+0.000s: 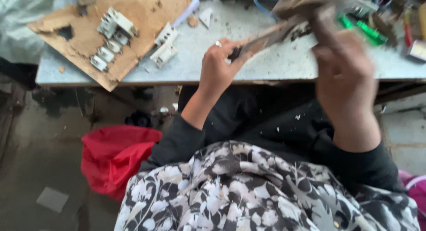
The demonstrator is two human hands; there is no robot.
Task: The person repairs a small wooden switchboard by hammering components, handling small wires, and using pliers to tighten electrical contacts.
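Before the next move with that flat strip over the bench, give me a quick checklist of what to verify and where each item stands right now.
1. Left hand grips the near end of the flat strip: ok, fingers are closed on it.
2. Right hand has a firm hold on its tool: cannot tell, the hand and what it holds are motion-blurred.
3. Strip is supported over the grey bench: ok, it stays above the top.
4. White switch parts are away from the hands: ok, they lie to the left.
5. Brown board sits fully on the bench: not ok, its corner overhangs the front edge.
6. Green-handled tools are within reach: ok, beside the right hand.
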